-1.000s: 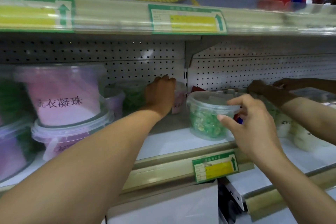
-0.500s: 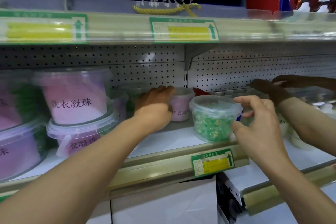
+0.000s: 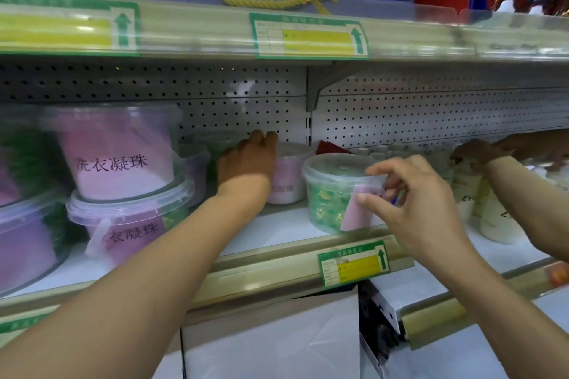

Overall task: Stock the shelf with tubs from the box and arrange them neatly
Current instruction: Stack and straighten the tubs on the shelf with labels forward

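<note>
Left hand reached deep on the shelf, fingers wrapped on the small pink tub near the pegboard; I saw the right hand pinching the rim of the green tub at the shelf's front edge; both tubs upright, just beside each other; two large pink tubs stacked at left; another person's hands on white bottles at right.

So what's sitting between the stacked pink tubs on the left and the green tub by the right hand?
In the head view, the left hand on a small pink tub, with blurry tubs behind it.
</note>
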`<move>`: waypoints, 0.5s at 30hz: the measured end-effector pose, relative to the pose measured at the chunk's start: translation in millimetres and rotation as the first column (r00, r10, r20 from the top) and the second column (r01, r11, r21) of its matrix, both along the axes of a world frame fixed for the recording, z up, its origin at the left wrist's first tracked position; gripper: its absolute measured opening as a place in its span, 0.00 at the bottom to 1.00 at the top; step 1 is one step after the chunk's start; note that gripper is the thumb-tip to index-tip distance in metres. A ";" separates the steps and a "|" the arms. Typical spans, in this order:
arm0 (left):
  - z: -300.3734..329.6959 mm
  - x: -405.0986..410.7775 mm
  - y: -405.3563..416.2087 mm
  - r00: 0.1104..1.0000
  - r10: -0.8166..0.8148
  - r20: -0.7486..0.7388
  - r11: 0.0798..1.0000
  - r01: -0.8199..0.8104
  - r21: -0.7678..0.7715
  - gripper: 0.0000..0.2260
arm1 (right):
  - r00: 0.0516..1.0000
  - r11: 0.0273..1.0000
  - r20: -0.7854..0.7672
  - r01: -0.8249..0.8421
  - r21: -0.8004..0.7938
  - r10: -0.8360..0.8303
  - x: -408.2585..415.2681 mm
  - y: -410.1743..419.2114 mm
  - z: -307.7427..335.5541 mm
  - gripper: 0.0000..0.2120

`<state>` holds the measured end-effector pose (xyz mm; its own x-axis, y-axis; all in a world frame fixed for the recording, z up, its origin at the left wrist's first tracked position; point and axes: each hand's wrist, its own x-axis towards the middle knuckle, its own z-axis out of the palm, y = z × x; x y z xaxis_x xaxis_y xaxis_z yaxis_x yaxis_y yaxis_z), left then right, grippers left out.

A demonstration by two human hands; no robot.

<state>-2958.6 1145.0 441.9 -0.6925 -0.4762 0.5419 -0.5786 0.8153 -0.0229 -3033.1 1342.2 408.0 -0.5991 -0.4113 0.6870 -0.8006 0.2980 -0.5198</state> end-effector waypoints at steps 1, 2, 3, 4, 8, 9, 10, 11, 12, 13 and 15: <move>-2.4 7.4 -1.7 1.000 0.011 -0.021 1.000 -0.011 0.017 0.18 | 1.000 1.000 -0.005 -0.022 -0.002 0.022 4.2 -1.1 -1.2 0.14; -4.6 13.5 -2.3 0.999 0.008 -0.043 1.000 -0.007 0.026 0.18 | 0.999 0.999 -0.004 -0.040 -0.010 0.040 7.0 -0.6 -2.3 0.15; -6.4 18.4 -3.0 0.998 -0.005 -0.060 0.999 0.007 0.031 0.19 | 0.999 0.998 0.002 -0.047 -0.036 0.047 8.5 0.3 -3.0 0.17; -7.9 21.3 -3.1 0.997 -0.024 -0.072 0.999 0.028 0.045 0.20 | 0.999 0.996 0.016 -0.041 -0.082 0.043 8.1 2.4 -3.0 0.20; -10.8 23.1 -3.3 0.991 -0.078 -0.110 0.985 0.093 0.145 0.21 | 0.996 0.997 0.082 0.022 -0.073 -0.016 -13.5 9.5 -1.0 0.27; -10.3 22.2 -4.0 0.990 -0.077 -0.119 0.981 0.096 0.166 0.19 | 0.996 1.000 0.089 0.010 0.011 -0.011 -19.4 9.3 -0.2 0.26; -9.5 21.3 -4.4 0.989 -0.073 -0.126 0.979 0.095 0.178 0.18 | 0.995 0.998 0.103 -0.020 0.063 0.013 -23.7 8.6 0.3 0.24; -8.6 20.4 -4.6 0.989 -0.068 -0.133 0.980 0.091 0.179 0.16 | 0.991 0.996 0.125 -0.055 0.072 0.046 -25.9 7.3 0.9 0.20; -7.8 19.6 -4.7 0.988 -0.064 -0.142 0.981 0.089 0.175 0.15 | 0.986 0.995 0.145 -0.088 0.052 0.079 -25.2 6.1 2.3 0.17; -7.3 18.6 -5.0 0.987 -0.064 -0.150 0.981 0.090 0.173 0.14 | 0.983 0.993 0.151 -0.112 0.025 0.107 -23.9 5.3 3.0 0.15; -6.8 17.2 -6.0 0.985 -0.074 -0.159 0.977 0.103 0.185 0.13 | 0.986 0.994 0.126 -0.112 0.009 0.110 -19.1 4.7 2.4 0.13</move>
<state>-2941.5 1139.0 435.1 -0.6542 -0.5222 0.5471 -0.4889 0.8439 0.2208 -3052.2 1346.9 410.3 -0.6300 -0.4902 0.6023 -0.7581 0.2199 -0.6139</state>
